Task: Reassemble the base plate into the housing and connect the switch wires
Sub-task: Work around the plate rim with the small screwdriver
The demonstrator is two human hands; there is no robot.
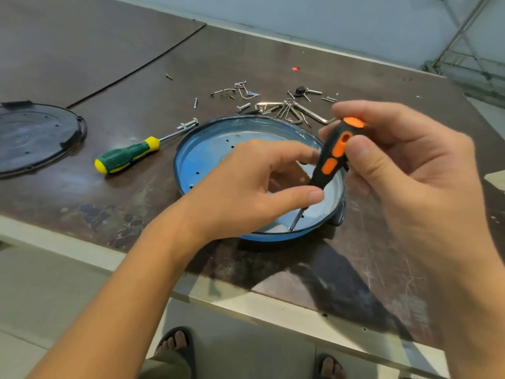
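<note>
A round blue housing (207,151) with a metal plate inside lies on the brown table near its front edge. My right hand (404,170) grips the handle of a black and orange screwdriver (334,153). The screwdriver stands tilted, its tip down on the plate close to the housing's near rim. My left hand (246,181) hovers over the housing, thumb and forefinger touching the screwdriver's lower handle and shaft. No switch wires are visible.
A green and yellow screwdriver (127,157) lies left of the housing. A black round cover (35,135) rests at the far left. Loose screws, bolts and hex keys (287,108) are scattered behind the housing. The table's front edge (191,285) runs below my arms.
</note>
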